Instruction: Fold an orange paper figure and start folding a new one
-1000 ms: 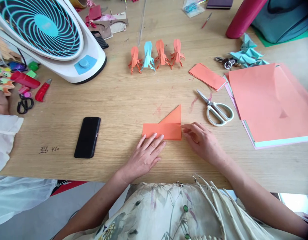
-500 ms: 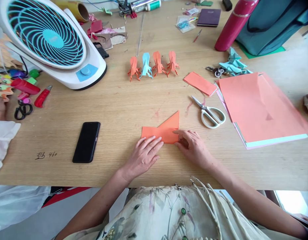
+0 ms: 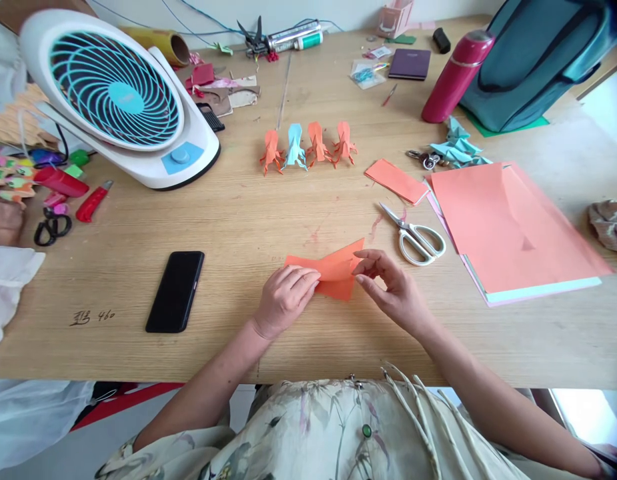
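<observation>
A folded piece of orange paper [image 3: 334, 269] is tilted up between my hands, one layer raised over a lower flap. My left hand [image 3: 288, 297] grips its left part, fingers over the top and the thumb underneath. At the right edge, my right hand [image 3: 388, 287] holds the paper lightly by the fingertips, with the index finger lifted a little apart. White-handled scissors [image 3: 419, 241] lie beyond my right hand. A narrow folded orange strip [image 3: 395, 180] is farther back.
Several folded paper figures [image 3: 294, 147] stand in a row behind the paper. A phone [image 3: 175, 291] lies to the left, with a fan [image 3: 133, 100] beyond. Stacked paper sheets [image 3: 513, 227], a red bottle [image 3: 458, 77] and a bag [image 3: 523, 73] occupy the right. Another person's hand [image 3: 4, 220] is far left.
The orange paper has gone from lying flat to being tilted up. My left hand has closed from flat fingers to a grip on it. The view has shifted slightly upward.
</observation>
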Tool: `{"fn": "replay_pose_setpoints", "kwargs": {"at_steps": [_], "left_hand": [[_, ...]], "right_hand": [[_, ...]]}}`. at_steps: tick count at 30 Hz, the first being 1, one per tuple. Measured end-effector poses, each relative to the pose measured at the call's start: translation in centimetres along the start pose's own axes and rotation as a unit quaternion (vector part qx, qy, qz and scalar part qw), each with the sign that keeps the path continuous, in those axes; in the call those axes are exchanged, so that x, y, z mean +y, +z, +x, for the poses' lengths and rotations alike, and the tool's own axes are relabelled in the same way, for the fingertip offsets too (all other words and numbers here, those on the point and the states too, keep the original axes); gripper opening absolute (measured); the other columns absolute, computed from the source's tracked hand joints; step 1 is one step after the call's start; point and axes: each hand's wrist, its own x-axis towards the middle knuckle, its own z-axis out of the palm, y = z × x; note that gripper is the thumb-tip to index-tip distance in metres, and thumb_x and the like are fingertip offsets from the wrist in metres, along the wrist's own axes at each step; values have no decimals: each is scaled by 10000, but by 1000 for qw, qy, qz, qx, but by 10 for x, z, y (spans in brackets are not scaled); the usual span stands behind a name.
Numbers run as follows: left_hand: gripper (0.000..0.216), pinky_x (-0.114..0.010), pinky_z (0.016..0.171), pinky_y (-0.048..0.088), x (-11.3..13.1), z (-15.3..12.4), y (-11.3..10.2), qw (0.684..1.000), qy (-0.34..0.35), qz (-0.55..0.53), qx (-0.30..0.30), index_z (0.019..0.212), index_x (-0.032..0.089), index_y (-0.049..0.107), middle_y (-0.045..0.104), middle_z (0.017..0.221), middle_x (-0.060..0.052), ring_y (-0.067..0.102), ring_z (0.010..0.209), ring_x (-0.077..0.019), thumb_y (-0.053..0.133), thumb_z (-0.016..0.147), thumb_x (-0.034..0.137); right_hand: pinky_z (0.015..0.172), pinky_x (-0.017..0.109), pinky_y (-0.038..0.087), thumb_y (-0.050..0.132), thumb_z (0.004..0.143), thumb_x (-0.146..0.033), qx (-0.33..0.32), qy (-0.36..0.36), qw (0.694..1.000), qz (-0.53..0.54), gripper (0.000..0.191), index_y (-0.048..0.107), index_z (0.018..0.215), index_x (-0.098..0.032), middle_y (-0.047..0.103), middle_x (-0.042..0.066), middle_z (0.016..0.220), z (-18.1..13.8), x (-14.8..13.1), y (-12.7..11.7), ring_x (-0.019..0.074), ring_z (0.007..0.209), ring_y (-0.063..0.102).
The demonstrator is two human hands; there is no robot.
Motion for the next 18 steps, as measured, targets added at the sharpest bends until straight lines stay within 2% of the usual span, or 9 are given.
{"fn": "replay_pose_setpoints", "kwargs": {"at_steps": [3, 6, 9, 11, 13, 16, 18], "left_hand": [[174, -345, 850, 537, -6, 13, -4, 999, -16, -8, 31, 1027, 185, 677, 760, 966, -63, 680, 894, -188, 531, 947, 136], [143, -328, 809, 541, -14, 28, -10, 996, -52, -32, 70, 997, 186, 678, 752, 918, -55, 675, 855, -179, 550, 944, 150], [122, -303, 766, 542, -20, 42, -16, 987, -100, -78, 103, 950, 186, 688, 748, 886, -44, 681, 815, -165, 570, 935, 162], [119, -286, 756, 546, -21, 49, -18, 977, -132, -123, 114, 917, 185, 695, 750, 867, -35, 696, 798, -156, 578, 930, 170], [117, -271, 749, 550, -20, 53, -17, 967, -157, -166, 107, 906, 188, 700, 751, 837, -21, 706, 769, -146, 585, 923, 173], [123, -263, 748, 557, -17, 54, -11, 958, -181, -205, 88, 919, 190, 695, 753, 832, -18, 715, 768, -144, 573, 936, 195], [152, -264, 745, 557, -15, 51, -6, 954, -191, -213, 89, 922, 187, 688, 754, 859, -31, 716, 795, -151, 545, 958, 223]], "right_hand": [[803, 378, 526, 553, 947, -241, 44, -63, 995, -57, 294, 540, 1241, -240, 647, 61, 1004, 4, 8, -8, 205, 889, 618], [873, 459, 509, 548, 927, -170, 37, -128, 971, -198, 369, 523, 1287, -246, 615, 110, 1139, 5, 18, -12, 266, 1028, 589], [979, 535, 459, 568, 906, -132, 15, -155, 942, -298, 510, 442, 1390, -227, 545, 165, 1317, 6, 22, -10, 323, 1192, 522], [1005, 548, 444, 593, 899, -151, 34, -158, 936, -312, 583, 377, 1436, -212, 502, 187, 1385, 8, 22, -7, 342, 1248, 493], [978, 539, 459, 611, 901, -193, 58, -153, 938, -304, 551, 392, 1406, -212, 547, 180, 1337, 12, 21, -4, 342, 1211, 531], [855, 473, 502, 608, 907, -219, 62, -129, 949, -281, 337, 505, 1227, -222, 672, 119, 1095, 18, 20, 0, 298, 984, 643], [799, 434, 505, 616, 894, -216, 56, -104, 959, -259, 292, 530, 1173, -217, 694, 89, 989, 20, 21, 4, 269, 882, 660]]}}
